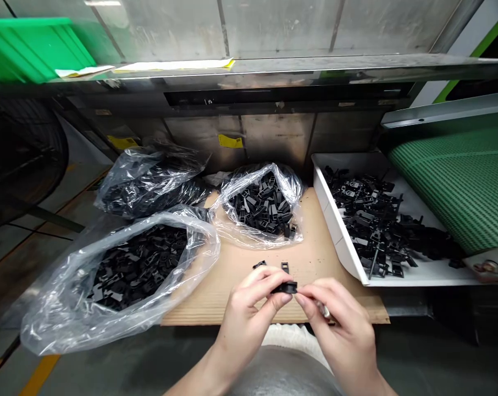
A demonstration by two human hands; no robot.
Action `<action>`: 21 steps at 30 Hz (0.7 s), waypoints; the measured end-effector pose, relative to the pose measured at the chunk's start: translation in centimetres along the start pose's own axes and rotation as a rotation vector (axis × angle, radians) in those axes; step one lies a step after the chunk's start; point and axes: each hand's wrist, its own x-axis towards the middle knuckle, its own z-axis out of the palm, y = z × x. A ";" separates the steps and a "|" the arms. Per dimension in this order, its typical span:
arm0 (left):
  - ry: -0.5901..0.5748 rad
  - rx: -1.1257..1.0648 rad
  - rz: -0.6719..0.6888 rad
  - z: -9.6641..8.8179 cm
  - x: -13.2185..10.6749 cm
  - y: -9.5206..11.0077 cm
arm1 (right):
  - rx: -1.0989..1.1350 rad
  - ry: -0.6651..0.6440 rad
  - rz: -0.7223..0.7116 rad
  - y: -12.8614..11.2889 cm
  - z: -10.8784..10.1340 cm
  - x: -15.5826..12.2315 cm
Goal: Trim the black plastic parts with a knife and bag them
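Close to the cardboard's front edge, my left hand [249, 305] pinches a small black plastic part [288, 287] between thumb and fingers. My right hand [342, 324] is closed at that part's right end, thumb and forefinger pressed together. A slim, light metallic-looking object [325, 311] shows between the right hand's fingers; its kind I cannot make out. Just beyond my hands, a small black clip-like piece [285, 267] and another dark piece [259, 264] lie on the cardboard sheet [315, 242].
An open clear bag [199, 234] of black parts lies left, another open bag [228, 234] at the back. Behind is a filled bag [150, 179]. On the right stand a white tray [335, 231] of black parts and a green belt [459, 165]. A metal shelf [274, 69] crosses above.
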 end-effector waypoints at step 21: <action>-0.057 -0.133 -0.123 -0.6 0.5 0.2 | -0.175 -0.244 -0.042 1.0 -1.4 -0.8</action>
